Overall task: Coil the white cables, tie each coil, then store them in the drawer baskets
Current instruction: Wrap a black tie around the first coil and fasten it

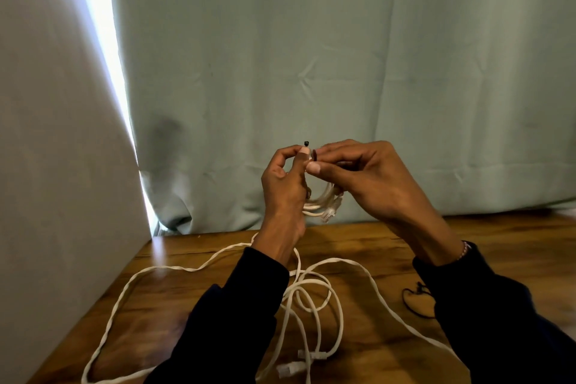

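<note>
From the head camera, both hands are raised together above the far part of a wooden table (389, 246), in front of a pale green curtain (311, 56); the left hand (285, 184) has its fingers curled, thumb and forefinger pinching a thin black tie (306, 143) whose small head sticks up just above the thumbnail; the right hand (361, 174) is likewise curled, its thumb and fingertips pinching the other part of the tie right beside the left thumb, so the two hands touch or nearly touch at the fingertips; hanging between and just below the hands is a small coil of white cable (321, 203), with a clear plug end dangling at its lower edge; how the tie runs round the coil is hidden by the fingers; nearer the person, under the forearms, loose white cables (311, 290) sprawl over the table in wide loops, with plug ends lying near the bottom edge between the dark sleeves; a second black tie (414, 299) lies on the wood just left of the right sleeve; a grey-white panel (62, 165) stands well left of the left hand.
</note>
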Demonstrator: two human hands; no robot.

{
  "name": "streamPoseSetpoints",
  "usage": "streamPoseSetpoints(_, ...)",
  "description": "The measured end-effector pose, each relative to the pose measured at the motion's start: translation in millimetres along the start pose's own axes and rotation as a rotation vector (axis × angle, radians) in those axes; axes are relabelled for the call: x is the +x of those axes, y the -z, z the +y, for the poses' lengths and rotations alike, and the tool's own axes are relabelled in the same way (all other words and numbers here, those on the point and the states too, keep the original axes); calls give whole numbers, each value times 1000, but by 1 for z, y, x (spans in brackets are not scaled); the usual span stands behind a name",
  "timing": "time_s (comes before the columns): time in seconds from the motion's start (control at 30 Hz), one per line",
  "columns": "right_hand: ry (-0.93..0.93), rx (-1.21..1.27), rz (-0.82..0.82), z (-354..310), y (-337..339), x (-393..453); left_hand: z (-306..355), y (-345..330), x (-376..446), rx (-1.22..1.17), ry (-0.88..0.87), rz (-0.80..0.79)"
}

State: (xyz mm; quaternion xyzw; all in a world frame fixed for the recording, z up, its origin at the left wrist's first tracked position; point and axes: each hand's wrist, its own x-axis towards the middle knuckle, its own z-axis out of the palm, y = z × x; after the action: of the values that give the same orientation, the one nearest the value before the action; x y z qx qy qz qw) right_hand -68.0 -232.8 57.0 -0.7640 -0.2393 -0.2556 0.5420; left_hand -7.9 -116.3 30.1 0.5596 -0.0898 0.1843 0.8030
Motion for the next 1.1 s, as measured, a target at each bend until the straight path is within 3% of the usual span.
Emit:
streamPoseSetpoints(0.2, 13, 16, 309, 0, -7, 2, 6, -7, -6, 38, -76, 31)
streamPoseSetpoints(0.3, 43, -3, 375, 2, -10, 3, 9, -11, -10, 67, -112, 50)
streamPoseSetpoints(0.57, 105, -66, 462, 3, -10, 2, 8, -13, -12, 70, -215, 43)
streamPoseSetpoints(1.1, 130, -96, 475, 2, -10, 1, 7, -14, -16, 170, -428, 62)
